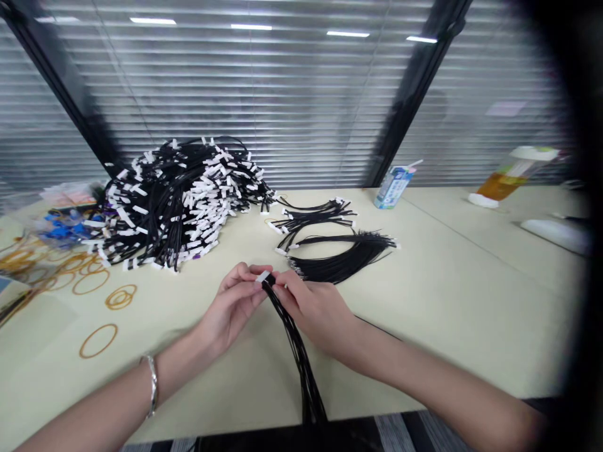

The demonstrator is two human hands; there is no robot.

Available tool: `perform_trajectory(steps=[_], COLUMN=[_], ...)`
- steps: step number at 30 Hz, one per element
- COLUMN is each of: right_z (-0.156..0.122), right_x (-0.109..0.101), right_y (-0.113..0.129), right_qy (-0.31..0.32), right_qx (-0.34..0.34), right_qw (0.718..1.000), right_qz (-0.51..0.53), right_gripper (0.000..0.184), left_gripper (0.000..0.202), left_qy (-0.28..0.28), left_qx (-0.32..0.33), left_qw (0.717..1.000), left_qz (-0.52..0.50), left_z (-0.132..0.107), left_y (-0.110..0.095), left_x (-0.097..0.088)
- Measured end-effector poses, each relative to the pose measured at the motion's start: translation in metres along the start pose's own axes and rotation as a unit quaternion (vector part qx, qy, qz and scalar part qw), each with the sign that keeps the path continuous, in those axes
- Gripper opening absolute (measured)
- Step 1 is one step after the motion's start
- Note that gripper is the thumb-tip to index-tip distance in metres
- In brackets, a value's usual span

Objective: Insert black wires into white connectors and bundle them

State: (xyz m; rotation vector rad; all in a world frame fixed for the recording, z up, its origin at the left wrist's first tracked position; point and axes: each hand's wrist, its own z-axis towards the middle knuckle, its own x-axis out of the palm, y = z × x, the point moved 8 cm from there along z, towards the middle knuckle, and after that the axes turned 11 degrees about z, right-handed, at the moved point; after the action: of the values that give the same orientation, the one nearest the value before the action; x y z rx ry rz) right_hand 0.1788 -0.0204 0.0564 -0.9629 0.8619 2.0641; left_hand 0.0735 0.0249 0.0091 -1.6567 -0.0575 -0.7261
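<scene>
Pinching a small white-and-black connector [265, 277] in the fingers of the left hand [235, 306], the person works over the table [447, 301], midway between its left and right sides and nearer its front edge. The right hand [323, 311] meets the connector's black end with thumb and fingers bent in; whether they grasp the housing or a wire cannot be told.

A tug could be the main risk: the wire bundle [296, 342] runs down past the table's front edge, and its weight, or a snag there, might twist the connector or loosen a wire. So small a part could also slip from the fingertips. The loose wires [330, 267] lying just beyond the right hand might tangle if brushed.

The connector looks blocky, white on top and dark at the wire end; the wires are thin, black and gathered closely, bending smoothly as they descend.
</scene>
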Motion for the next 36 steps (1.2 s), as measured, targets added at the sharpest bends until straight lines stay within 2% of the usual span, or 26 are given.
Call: perform_trajectory(steps=[6,25,30,36], right_z=[-0.0011,-0.0026,-0.0009,0.0045], right_x=[0.004,0.0078,0.0068,-0.0012], right_y=[-0.0001,-0.0023,-0.0032,-0.0024], right_qy=[0.003,0.025,0.021,0.041], right_qx=[-0.012,-0.008,-0.008,-0.042], right_qw=[1.0,1.0,1.0,0.997], right_qz=[-0.018,0.001,0.009,0.055], right_gripper=[0.023,0.02,0.026,0.023], left_gripper=[0.016,0.018,0.017,0.012], left_qy=[0.001,0.023,0.018,-0.016], left_qx=[-0.002,0.015,0.007,0.01], left_qw=[1.0,0.999,1.0,1.0], left_qz=[0.005,0.023,0.016,0.009], left_z=[-0.0006,-0.0018,-0.0024,0.0035], left_y=[0.0005,0.0035,0.0054,0.0051], left_x=[0.0019,0.0046,0.0045,0.0001])
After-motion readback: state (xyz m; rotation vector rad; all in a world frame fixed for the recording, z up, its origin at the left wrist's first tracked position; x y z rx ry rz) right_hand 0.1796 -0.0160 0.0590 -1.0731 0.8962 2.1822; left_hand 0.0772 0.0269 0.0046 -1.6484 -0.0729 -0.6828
